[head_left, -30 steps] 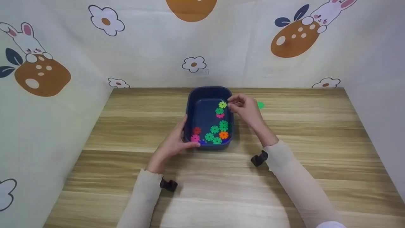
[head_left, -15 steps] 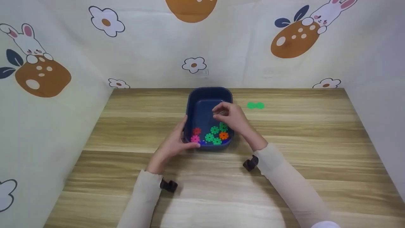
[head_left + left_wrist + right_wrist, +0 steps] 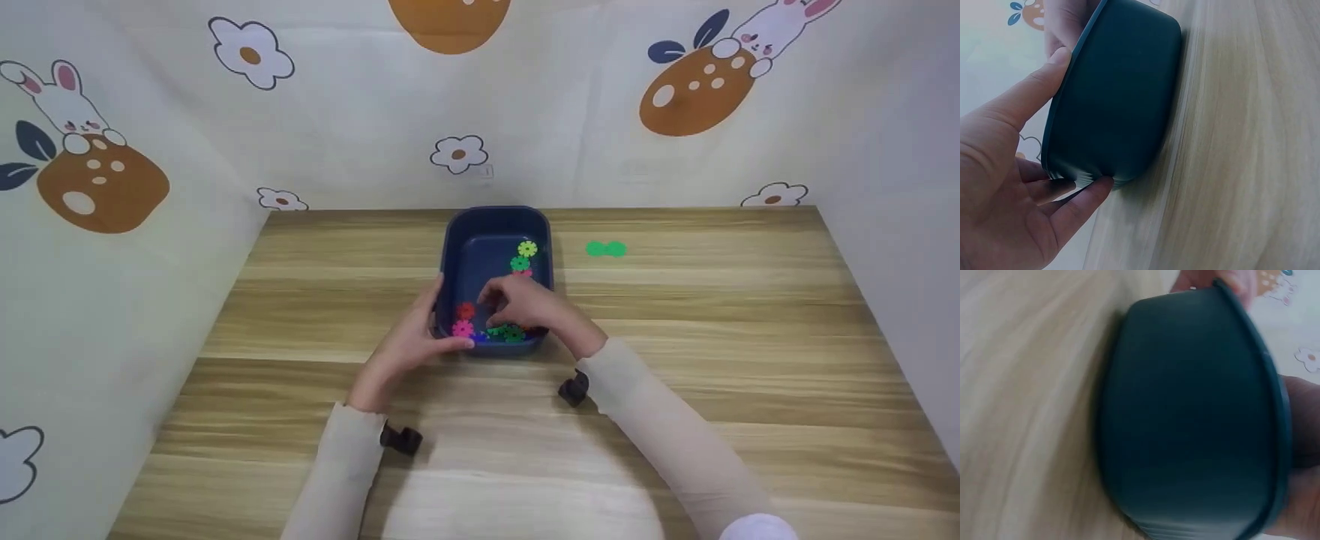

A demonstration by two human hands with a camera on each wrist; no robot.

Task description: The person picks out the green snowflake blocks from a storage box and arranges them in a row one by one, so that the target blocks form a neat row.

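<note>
Head view: tub (image 3: 480,259), navy, upright on table (image 3: 300,315); coloured discs (image 3: 463,328) inside. Right hand (image 3: 529,304): nearer the tub's close end than half a second ago, exposing yellow disc (image 3: 527,248); fingers bent, thumb and fingertips parted. Left hand (image 3: 409,339): unmoved, thumb and fingers gripping tub's near-left corner. Green pair (image 3: 606,249): on table, right of tub.

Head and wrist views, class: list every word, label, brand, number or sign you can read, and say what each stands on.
No readable text in any view.
Wall sheet: a faint boxed mark below the middle flower, too small to read.
Dark blue bin: no lettering visible.
Notched discs: too small to tell.
</note>
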